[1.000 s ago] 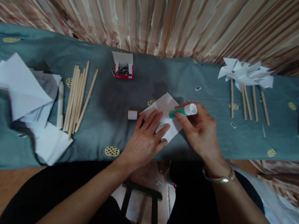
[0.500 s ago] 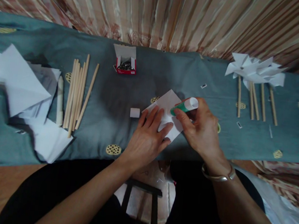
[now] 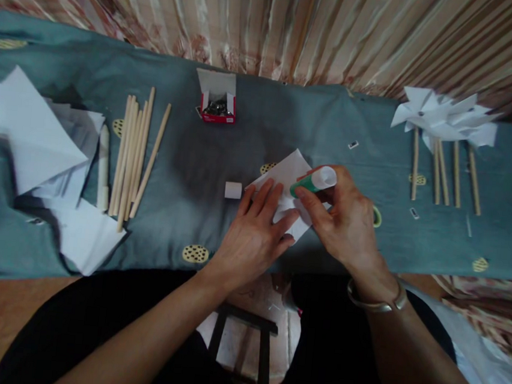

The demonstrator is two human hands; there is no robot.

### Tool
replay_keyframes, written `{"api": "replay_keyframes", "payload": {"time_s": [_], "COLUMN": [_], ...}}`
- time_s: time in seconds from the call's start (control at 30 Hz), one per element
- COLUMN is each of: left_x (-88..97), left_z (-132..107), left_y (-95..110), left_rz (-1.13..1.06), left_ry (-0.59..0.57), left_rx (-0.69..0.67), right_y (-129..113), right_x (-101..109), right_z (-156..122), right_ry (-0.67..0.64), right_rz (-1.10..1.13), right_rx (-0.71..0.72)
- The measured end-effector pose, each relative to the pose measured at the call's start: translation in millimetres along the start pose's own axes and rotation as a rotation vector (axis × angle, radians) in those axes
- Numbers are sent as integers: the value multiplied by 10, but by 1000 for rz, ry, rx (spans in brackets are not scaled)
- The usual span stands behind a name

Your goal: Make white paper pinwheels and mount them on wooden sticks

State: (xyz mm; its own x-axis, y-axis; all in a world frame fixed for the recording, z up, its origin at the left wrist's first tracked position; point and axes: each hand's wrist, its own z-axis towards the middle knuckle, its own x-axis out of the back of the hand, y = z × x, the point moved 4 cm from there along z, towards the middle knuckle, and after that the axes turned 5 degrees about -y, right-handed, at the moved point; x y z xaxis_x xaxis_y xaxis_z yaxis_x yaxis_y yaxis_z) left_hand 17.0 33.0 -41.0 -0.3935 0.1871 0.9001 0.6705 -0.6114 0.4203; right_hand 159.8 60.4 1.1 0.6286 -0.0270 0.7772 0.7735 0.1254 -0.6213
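Note:
A white sheet of paper (image 3: 291,166) lies cornerwise on the cloth in front of me. My left hand (image 3: 254,237) rests flat over its lower left part, fingers stretched out and pressing it down. In my right hand (image 3: 348,222) is a glue stick (image 3: 307,184), green with a white base, tilted so that its lower end meets the middle of the paper. The tip itself is hidden by the barrel and thumb. Just left of my left fingertips lies the white cap (image 3: 233,190).
A red box of small metal pins (image 3: 219,109) stands open at the back. On the left are wooden sticks (image 3: 128,161), a white pen-like tool (image 3: 103,168) and stacked papers (image 3: 46,141). Several paper pinwheels (image 3: 444,116) on sticks lie at the right. Green cloth (image 3: 167,219) covers the table.
The glue stick's angle on the paper has shifted very slightly. My left hand stays pressed on the sheet. The whole view has shifted a little.

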Motion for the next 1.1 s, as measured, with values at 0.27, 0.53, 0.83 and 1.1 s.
{"api": "replay_keyframes", "payload": {"time_s": [0.27,0.53,0.83,1.1], "left_x": [2,-12,-1,-24], "left_z": [-2,-6,-2,-6], "left_y": [2,-8,-5,-8], "left_rz": [1,4,-4,5], "left_ry": [-6,-6,-11,-1], "left_rx": [-1,-9,-5,-13], "right_y": [-44,-79,-53,-27], "right_x": [10,43,78,104], "right_z": [-7,-39,-70,-72], "right_ry": [-64,-87,-73,-37], "right_rz": [-30,-91,-93,-59], "right_rx": [9,25,16,3]}}
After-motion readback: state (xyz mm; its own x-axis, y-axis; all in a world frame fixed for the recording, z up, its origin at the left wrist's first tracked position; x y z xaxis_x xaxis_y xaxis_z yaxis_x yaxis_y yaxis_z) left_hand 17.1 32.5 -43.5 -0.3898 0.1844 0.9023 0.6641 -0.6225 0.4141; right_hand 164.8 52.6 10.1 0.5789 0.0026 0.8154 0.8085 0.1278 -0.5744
